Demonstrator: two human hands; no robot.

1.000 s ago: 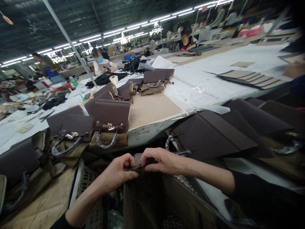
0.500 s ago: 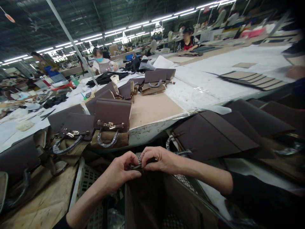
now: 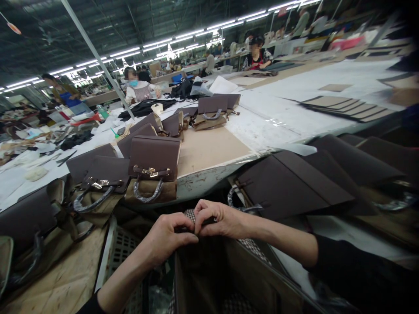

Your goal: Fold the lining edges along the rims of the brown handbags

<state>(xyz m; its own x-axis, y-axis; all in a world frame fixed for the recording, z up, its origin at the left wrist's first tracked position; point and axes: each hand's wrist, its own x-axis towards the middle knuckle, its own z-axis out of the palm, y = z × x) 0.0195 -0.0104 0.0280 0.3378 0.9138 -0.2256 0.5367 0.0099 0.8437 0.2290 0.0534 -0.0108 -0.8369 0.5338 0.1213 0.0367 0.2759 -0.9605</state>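
Observation:
Low in the middle of the head view, a dark brown handbag (image 3: 209, 272) with checked cloth (image 3: 253, 250) showing along its edge stands before me. My left hand (image 3: 172, 235) pinches the bag's top edge between thumb and fingers. Right beside it, my right hand (image 3: 214, 220) is closed on the same edge, and the fingertips of both hands nearly meet. What lies right under the fingertips is hidden. Just behind my right hand rests a stack of dark brown bag pieces (image 3: 291, 183) with a plastic-wrapped handle.
Several brown handbags (image 3: 153, 157) with wrapped handles line the table's near left edge. A pale plastic crate (image 3: 113, 248) stands below my left forearm. Flat panels (image 3: 350, 108) lie on the white table at the right. Across the table sit co-workers, one in a mask (image 3: 139, 89).
My left hand has shifted slightly right, bringing its fingers closer to my right hand at the bag's edge. Its index finger is straighter now. My right hand has barely moved.

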